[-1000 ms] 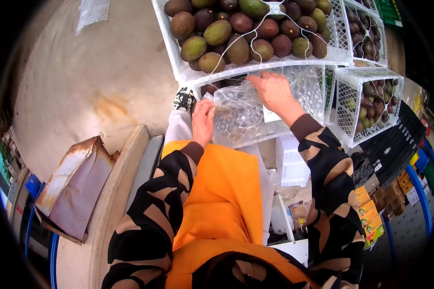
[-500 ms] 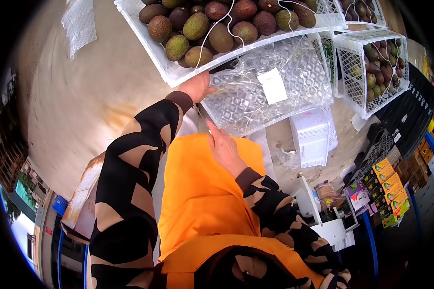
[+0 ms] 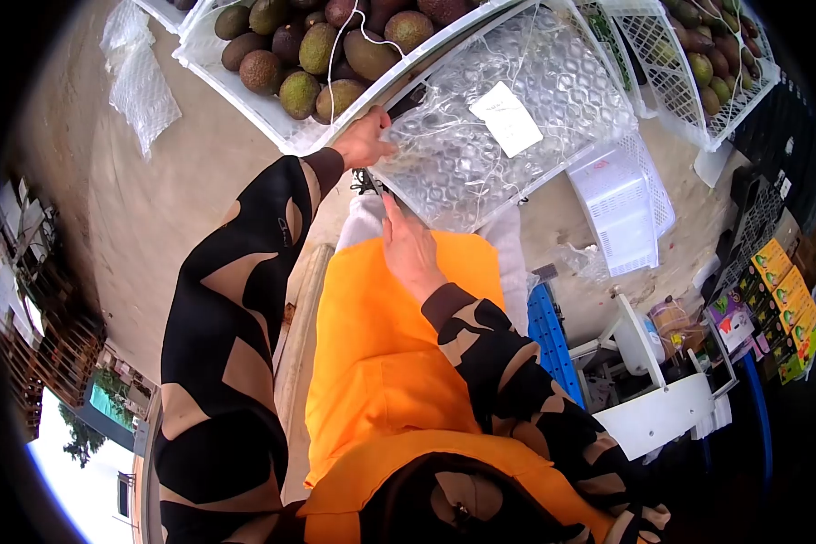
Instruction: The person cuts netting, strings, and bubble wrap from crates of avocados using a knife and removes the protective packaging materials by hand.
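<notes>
A crate topped with bubble wrap (image 3: 553, 82) lies tilted in front of me, with white string across it and a white paper label (image 3: 508, 118) on top. My left hand (image 3: 361, 140) is at its left corner, thumb and fingers closed round the wrapped edge. My right hand (image 3: 410, 249) is lower, beside the crate's near edge and over my orange apron (image 3: 390, 363). Its index finger is stretched out toward the corner, and I see nothing held in it. Just beyond my left hand stands a white crate of avocados (image 3: 290, 145), also crossed by white string.
More avocados fill a white mesh crate (image 3: 712, 118) at the right. An overturned white basket (image 3: 621, 204) lies on the concrete floor. A white scale-like device (image 3: 657, 412), a blue stool (image 3: 553, 335) and printed boxes (image 3: 784, 299) stand lower right. Loose packing sheet (image 3: 140, 86) lies upper left.
The view has turned and shifted, so the avocado crate sits farther left and the blue stool shows. Both hands stay near the wrapped crate's corner; more of the left fingers show.
</notes>
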`<action>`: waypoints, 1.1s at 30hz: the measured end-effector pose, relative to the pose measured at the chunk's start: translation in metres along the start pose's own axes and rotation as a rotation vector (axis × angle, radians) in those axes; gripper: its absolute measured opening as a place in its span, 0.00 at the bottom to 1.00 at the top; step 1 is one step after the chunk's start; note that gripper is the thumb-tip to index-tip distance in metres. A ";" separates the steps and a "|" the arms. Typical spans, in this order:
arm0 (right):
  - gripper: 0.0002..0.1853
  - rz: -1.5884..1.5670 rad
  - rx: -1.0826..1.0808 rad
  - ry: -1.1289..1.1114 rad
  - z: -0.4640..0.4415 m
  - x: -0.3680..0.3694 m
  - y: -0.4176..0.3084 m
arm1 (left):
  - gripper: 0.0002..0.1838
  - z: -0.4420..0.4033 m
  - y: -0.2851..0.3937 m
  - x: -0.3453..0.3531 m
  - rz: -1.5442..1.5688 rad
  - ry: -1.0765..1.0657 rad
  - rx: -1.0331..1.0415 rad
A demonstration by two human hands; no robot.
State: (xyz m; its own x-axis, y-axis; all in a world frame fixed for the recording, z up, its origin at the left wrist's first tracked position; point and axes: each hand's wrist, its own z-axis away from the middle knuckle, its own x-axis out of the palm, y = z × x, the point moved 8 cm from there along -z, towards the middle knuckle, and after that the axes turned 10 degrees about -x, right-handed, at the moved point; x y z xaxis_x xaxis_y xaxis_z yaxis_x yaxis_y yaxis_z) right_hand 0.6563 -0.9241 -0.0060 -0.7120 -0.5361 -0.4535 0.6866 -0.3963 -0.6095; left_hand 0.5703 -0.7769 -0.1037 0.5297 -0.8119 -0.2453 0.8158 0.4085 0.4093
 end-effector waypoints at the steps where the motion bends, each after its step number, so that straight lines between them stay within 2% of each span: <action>1: 0.24 -0.023 0.026 -0.012 -0.002 0.001 0.000 | 0.27 0.002 0.004 -0.002 0.017 0.000 0.008; 7: 0.26 -0.046 0.076 -0.087 0.001 -0.004 -0.002 | 0.25 0.019 0.010 0.003 0.209 -0.033 0.015; 10: 0.24 0.169 -0.083 0.081 -0.015 -0.005 -0.006 | 0.25 0.019 0.011 0.003 0.172 -0.001 0.015; 11: 0.24 0.142 -0.021 0.038 -0.011 0.000 0.003 | 0.21 0.021 0.012 0.003 0.198 -0.034 0.016; 14: 0.23 0.086 0.118 -0.030 0.017 -0.004 0.030 | 0.16 0.021 0.041 -0.008 0.735 -0.122 -0.091; 16: 0.23 0.088 0.142 0.004 0.034 -0.014 0.036 | 0.12 0.022 0.089 -0.004 0.725 -0.081 0.016; 19: 0.23 -0.052 0.047 0.209 0.065 -0.049 0.019 | 0.11 0.010 0.089 0.017 0.815 -0.092 0.016; 20: 0.23 -0.028 0.081 0.157 0.085 -0.043 0.028 | 0.11 0.012 0.086 0.016 0.816 -0.088 0.010; 22: 0.23 0.010 0.115 0.045 0.122 -0.020 0.054 | 0.12 0.020 0.068 0.001 0.937 0.075 0.027; 24: 0.24 -0.004 0.128 0.043 0.146 -0.011 0.074 | 0.14 0.040 0.043 -0.009 0.885 0.088 0.036; 26: 0.24 0.016 0.148 0.049 0.148 -0.015 0.080 | 0.18 0.058 0.004 0.000 0.982 0.220 0.030; 28: 0.24 0.077 0.167 0.044 0.135 -0.036 0.072 | 0.18 0.100 -0.024 0.007 0.943 0.666 -0.059; 30: 0.24 0.078 0.114 0.031 0.119 -0.041 0.068 | 0.20 0.117 -0.070 0.039 0.806 0.800 -0.256; 32: 0.24 0.074 0.089 0.015 0.109 -0.037 0.066 | 0.22 0.107 -0.041 0.073 0.691 0.388 -0.190; 33: 0.23 0.077 0.091 0.013 0.103 -0.034 0.066 | 0.25 0.095 -0.030 0.084 0.446 0.276 -0.229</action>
State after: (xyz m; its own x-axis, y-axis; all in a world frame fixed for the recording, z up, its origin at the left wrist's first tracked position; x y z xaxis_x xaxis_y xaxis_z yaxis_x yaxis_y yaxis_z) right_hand 0.7409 -1.0084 0.0363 -0.6583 -0.5581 -0.5052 0.7492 -0.4207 -0.5116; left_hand 0.5682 -0.8974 -0.0535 0.8501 -0.4141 -0.3253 0.5127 0.7916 0.3324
